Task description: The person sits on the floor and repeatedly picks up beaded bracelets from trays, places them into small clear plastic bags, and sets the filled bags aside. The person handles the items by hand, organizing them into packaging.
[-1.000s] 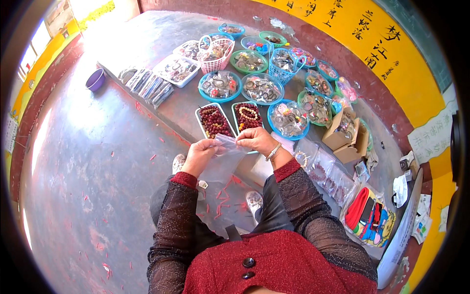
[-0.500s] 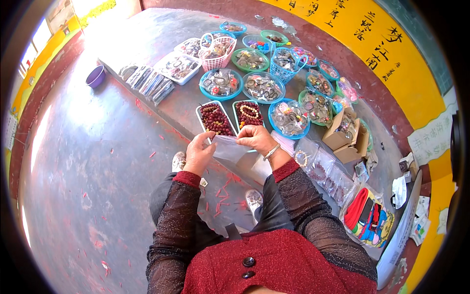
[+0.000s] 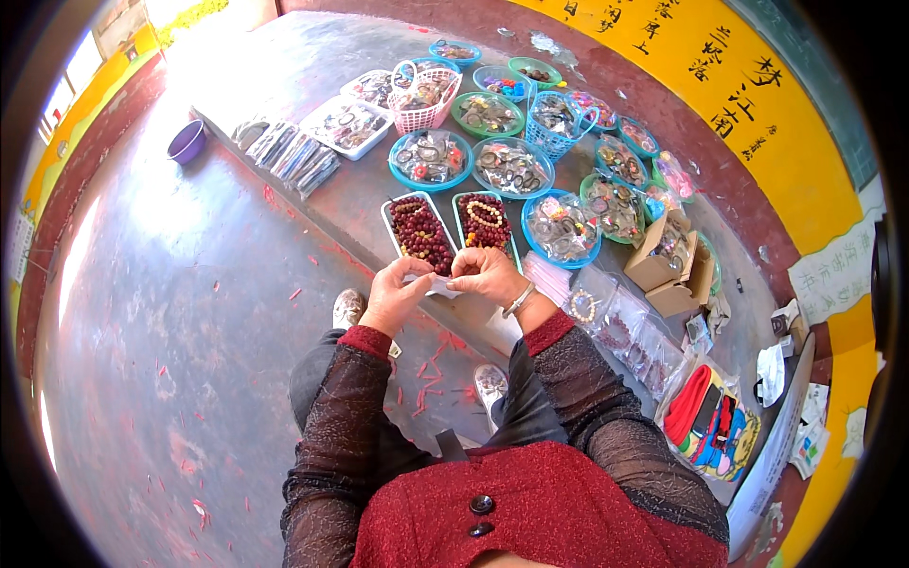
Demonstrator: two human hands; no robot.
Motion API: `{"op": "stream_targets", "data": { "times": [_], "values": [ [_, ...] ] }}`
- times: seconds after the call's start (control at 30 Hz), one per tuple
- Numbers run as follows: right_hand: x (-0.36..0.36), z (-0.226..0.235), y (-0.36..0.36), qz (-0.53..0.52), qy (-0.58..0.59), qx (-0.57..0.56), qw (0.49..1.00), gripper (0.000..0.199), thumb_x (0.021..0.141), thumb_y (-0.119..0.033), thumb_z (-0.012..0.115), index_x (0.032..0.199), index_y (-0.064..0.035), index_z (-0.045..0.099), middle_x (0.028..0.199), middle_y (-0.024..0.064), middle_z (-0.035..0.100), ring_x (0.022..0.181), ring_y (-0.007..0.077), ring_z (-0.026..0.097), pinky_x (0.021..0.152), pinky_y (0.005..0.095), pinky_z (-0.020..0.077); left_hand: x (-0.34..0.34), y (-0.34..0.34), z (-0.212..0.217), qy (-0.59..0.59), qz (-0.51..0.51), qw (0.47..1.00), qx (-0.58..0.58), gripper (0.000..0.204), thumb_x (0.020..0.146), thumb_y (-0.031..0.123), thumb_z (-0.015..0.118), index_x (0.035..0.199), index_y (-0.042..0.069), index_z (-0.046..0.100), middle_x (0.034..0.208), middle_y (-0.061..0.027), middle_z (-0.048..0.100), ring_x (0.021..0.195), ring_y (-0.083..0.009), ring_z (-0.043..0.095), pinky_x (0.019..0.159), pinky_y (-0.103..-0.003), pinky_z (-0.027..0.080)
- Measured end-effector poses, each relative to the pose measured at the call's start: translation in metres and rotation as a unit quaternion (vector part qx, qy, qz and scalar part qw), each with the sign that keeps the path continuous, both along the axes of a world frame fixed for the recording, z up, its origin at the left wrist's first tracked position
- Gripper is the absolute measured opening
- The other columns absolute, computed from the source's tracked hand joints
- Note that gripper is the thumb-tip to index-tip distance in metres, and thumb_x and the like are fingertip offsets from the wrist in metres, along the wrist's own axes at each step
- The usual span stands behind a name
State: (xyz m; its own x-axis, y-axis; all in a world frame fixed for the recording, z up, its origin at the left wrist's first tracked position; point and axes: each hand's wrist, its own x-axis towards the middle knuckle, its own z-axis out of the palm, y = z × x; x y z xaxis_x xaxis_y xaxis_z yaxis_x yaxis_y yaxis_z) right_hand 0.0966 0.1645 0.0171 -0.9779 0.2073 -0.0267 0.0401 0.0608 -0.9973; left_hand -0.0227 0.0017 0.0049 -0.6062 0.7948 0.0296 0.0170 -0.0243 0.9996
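Note:
Both my hands pinch a small clear plastic bag (image 3: 442,285), held up in front of the bead trays. My left hand (image 3: 392,297) grips one side of it with thumb and fingers closed. At the other side my right hand (image 3: 492,277), with a light bangle on the wrist, pinches its edge. Much of the bag is hidden by my fingers. Just beyond are two light rectangular trays: the left one holds dark red bead strings (image 3: 418,227), the right one holds dark red beads with a pale bead bracelet (image 3: 484,213) on top.
Several round basins (image 3: 563,230) and baskets (image 3: 424,115) of bagged trinkets spread over the raised platform. A cardboard box (image 3: 655,263) stands at right, near flat clear packets (image 3: 625,327) and bright folded fabric (image 3: 708,417). A purple basin (image 3: 187,142) sits far left on the floor.
My hands have drawn closer together, and the plastic bag between them now shows as a small bunched piece instead of being spread out.

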Motion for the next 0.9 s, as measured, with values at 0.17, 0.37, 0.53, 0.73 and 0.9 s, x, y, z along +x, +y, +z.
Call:
{"op": "stream_targets", "data": {
  "times": [0.17, 0.37, 0.53, 0.73, 0.9],
  "values": [
    [0.000, 0.005, 0.000, -0.005, -0.025, 0.015, 1.000, 0.009, 0.080, -0.009, 0.066, 0.081, -0.0025, 0.062, 0.075, -0.0019, 0.058, 0.073, 0.0072, 0.053, 0.066, 0.0228, 0.0438, 0.000, -0.002, -0.001, -0.012, -0.006, 1.000, 0.001, 0.012, 0.076, 0.008, 0.064, 0.084, -0.001, 0.062, 0.080, -0.0026, 0.063, 0.076, -0.0093, 0.057, 0.070, -0.024, 0.046],
    [0.000, -0.003, 0.005, -0.015, -0.022, 0.026, 0.999, 0.011, 0.081, -0.011, 0.065, 0.086, -0.0015, 0.063, 0.079, 0.0004, 0.061, 0.075, 0.0089, 0.054, 0.069, 0.0251, 0.0445, 0.001, 0.001, -0.002, 0.008, -0.014, 1.000, -0.010, 0.013, 0.076, 0.008, 0.062, 0.085, -0.001, 0.062, 0.079, -0.0040, 0.063, 0.074, -0.0093, 0.057, 0.068, -0.024, 0.046],
    [0.000, 0.006, -0.001, 0.006, -0.045, 0.047, 0.998, 0.014, 0.080, -0.012, 0.066, 0.088, -0.0010, 0.066, 0.081, 0.0012, 0.063, 0.076, 0.0087, 0.056, 0.070, 0.0242, 0.0448, -0.001, -0.001, -0.005, -0.007, 0.002, 1.000, -0.020, 0.014, 0.077, 0.010, 0.062, 0.085, -0.001, 0.062, 0.079, -0.0046, 0.063, 0.073, -0.0094, 0.057, 0.067, -0.024, 0.046],
    [0.001, 0.003, -0.001, 0.001, -0.052, 0.066, 0.996, 0.013, 0.080, -0.010, 0.066, 0.090, -0.0011, 0.068, 0.082, 0.0004, 0.064, 0.077, 0.0076, 0.057, 0.069, 0.0226, 0.0448, 0.000, -0.001, -0.002, 0.003, 0.006, 1.000, -0.031, 0.015, 0.077, 0.010, 0.064, 0.085, -0.002, 0.062, 0.078, -0.0042, 0.063, 0.072, -0.0090, 0.056, 0.066, -0.024, 0.046],
    [0.002, 0.004, 0.001, 0.007, -0.061, 0.036, 0.997, 0.012, 0.078, -0.009, 0.067, 0.087, -0.0008, 0.068, 0.080, 0.0004, 0.064, 0.076, 0.0078, 0.057, 0.069, 0.0231, 0.0449, 0.003, -0.002, 0.009, -0.035, -0.014, 0.999, -0.034, 0.015, 0.076, 0.010, 0.066, 0.084, -0.002, 0.062, 0.077, -0.0025, 0.062, 0.073, -0.0083, 0.055, 0.066, -0.023, 0.045]
  ]
}}
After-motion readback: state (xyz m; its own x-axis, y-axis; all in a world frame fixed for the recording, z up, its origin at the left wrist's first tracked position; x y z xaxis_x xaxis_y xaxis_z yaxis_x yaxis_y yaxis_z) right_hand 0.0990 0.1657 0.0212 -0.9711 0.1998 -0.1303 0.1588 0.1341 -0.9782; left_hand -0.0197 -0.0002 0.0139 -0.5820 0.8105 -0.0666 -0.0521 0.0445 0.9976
